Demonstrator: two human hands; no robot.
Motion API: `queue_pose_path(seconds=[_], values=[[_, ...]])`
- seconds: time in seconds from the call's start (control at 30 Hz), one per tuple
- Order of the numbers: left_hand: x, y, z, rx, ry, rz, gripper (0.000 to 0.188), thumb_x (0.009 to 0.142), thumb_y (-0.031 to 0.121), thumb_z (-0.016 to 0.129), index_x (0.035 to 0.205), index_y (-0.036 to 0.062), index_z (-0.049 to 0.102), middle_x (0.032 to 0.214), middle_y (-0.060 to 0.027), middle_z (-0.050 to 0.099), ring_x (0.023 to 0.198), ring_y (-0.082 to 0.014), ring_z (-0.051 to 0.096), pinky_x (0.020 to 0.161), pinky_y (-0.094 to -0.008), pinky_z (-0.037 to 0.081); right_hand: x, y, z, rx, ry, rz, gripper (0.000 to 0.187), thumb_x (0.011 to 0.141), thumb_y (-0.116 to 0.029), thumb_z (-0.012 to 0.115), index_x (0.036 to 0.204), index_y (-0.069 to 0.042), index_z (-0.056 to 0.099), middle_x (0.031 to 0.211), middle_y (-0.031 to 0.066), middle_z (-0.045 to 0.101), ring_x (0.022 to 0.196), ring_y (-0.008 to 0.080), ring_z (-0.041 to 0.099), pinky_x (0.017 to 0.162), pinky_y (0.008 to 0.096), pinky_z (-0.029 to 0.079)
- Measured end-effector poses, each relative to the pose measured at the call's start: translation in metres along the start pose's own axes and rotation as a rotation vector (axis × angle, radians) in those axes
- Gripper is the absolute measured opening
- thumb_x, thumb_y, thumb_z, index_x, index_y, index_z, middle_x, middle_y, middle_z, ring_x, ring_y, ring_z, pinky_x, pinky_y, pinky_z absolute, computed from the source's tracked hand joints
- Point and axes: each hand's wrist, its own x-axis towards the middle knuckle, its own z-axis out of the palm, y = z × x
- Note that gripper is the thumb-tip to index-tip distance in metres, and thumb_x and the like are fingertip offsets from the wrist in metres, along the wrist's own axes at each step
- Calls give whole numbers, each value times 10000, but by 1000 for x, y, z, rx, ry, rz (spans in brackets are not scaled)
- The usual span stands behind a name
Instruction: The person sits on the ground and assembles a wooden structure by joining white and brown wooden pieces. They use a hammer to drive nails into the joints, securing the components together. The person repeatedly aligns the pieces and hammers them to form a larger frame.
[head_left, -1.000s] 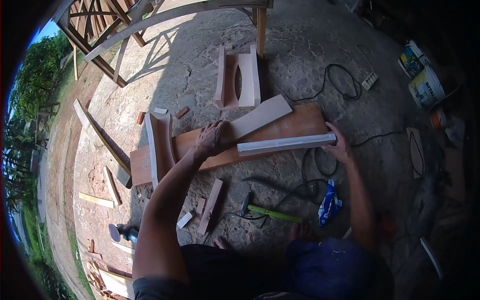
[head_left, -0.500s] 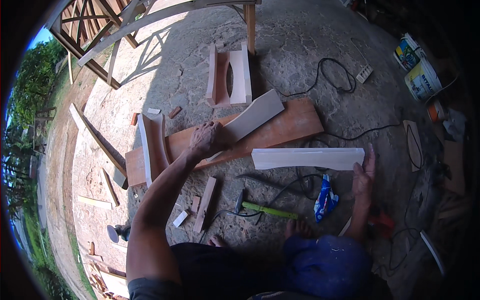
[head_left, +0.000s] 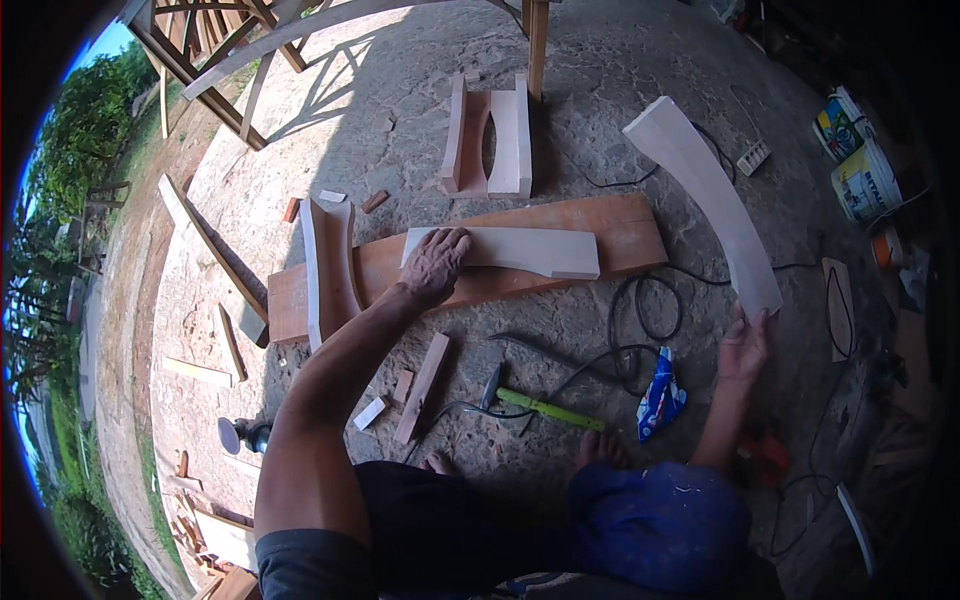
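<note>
Handling step, apparently: curved board [head_left: 715, 195] is held up, end pinched by right hand [head_left: 745, 347]; pale panel [head_left: 530, 250] is topped by left hand [head_left: 437, 267], grip unclear. Steady pinch probably needed for repositioning.

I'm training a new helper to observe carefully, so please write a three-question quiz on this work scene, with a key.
1. What is the left hand touching?
A) a socket strip
B) a pale board over the reddish-brown plank
C) a bucket

2. True or false: the right hand holds a curved board by the end nearer the person.

3. What colour is the hammer's handle?

Key: 1. B; 2. True; 3. Green.
</note>
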Motion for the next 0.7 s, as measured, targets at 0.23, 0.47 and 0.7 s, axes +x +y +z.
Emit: queue_pose_path(seconds=[0.23,0.47,0.7], values=[[48,33,-4,-38,-362,-278,683,868,60,624,1513,60,398,1524,-151,455,1432,-337,408,1145,-485,369,-2,23,8,-44,24,82,487,1019,-143,614,1467,-71,438,1383,145,557,1127,271,668,735,224,631],[46,22,18,-28,-324,-66,593,859,6,587,1433,139,524,1449,-112,511,1429,-338,415,1114,-439,448,-23,34,42,-127,11,94,574,986,-122,652,1494,-110,385,1376,145,549,1062,250,698,730,236,638],[57,21,38,-7,-168,158,402,823,52,657,1209,148,595,1399,-106,517,1415,-353,423,1128,-424,460,-32,41,65,-179,37,106,570,972,-129,665,1480,-107,408,1335,109,564,1083,194,665,730,211,612]])
